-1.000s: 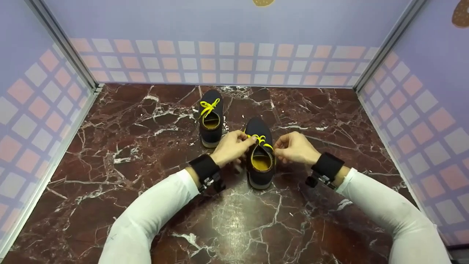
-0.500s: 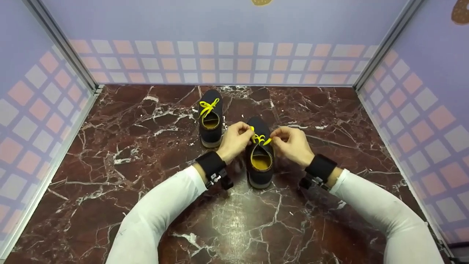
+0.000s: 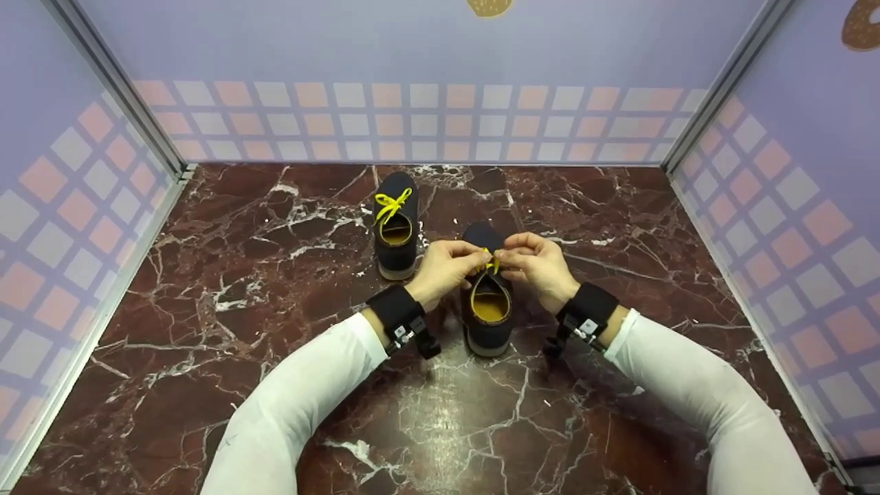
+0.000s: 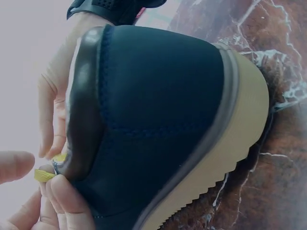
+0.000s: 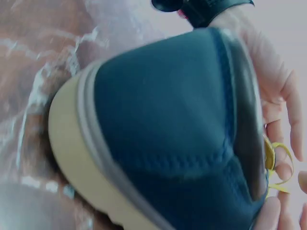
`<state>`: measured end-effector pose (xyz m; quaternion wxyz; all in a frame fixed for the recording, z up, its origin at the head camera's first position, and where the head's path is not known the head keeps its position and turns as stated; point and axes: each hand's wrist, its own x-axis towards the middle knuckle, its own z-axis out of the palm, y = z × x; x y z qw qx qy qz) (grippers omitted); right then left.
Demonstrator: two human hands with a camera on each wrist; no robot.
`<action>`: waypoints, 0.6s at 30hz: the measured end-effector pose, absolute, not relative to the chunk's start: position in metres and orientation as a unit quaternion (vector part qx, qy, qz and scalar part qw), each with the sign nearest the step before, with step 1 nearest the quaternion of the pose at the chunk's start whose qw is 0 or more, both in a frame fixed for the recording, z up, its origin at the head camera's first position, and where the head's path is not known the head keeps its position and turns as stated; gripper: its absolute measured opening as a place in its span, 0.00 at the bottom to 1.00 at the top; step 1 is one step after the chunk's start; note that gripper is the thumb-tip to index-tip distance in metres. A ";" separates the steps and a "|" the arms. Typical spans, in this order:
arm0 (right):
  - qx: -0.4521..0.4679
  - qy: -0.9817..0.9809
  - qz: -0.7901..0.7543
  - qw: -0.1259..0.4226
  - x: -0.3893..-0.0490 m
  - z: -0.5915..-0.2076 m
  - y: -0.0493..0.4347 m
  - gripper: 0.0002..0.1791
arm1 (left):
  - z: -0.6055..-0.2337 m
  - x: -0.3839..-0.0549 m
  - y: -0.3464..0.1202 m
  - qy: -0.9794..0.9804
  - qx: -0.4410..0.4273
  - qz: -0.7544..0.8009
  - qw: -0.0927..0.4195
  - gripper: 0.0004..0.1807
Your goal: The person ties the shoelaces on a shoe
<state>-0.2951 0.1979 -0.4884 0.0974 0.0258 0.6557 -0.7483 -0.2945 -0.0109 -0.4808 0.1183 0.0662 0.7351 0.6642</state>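
The left hand point(image 3: 447, 269) and right hand point(image 3: 540, 267) each pinch the yellow lace point(image 3: 493, 267) of a dark shoe point(image 3: 487, 342), which stands between them. Its upper is dark blue, its insole point(image 3: 490, 307) yellow, its cream sole point(image 4: 249, 100) jagged-edged. Fingers cover most of the lace, so its knotting cannot be told. Beyond the left hand stands a second shoe point(image 3: 397, 260), its lace bow visible.

Enclosed work booth point(image 3: 811, 206): lilac check-printed panels point(image 3: 309, 48), metal corner posts point(image 3: 725, 82), marble-patterned surface point(image 3: 240, 364).
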 end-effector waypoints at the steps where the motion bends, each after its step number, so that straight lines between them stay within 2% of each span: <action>1: 0.029 0.642 -0.760 0.094 -0.294 -0.488 0.197 0.10 | -0.481 -0.295 -0.011 0.732 0.067 0.667 0.122 0.11; 9: 0.026 0.595 -0.799 0.090 -0.280 -0.482 0.190 0.11 | -0.476 -0.289 -0.012 0.705 0.072 0.695 0.119 0.08; 18: -0.076 0.602 -0.794 0.030 -0.275 -0.452 0.192 0.12 | -0.469 -0.288 -0.015 0.713 0.134 0.686 0.054 0.09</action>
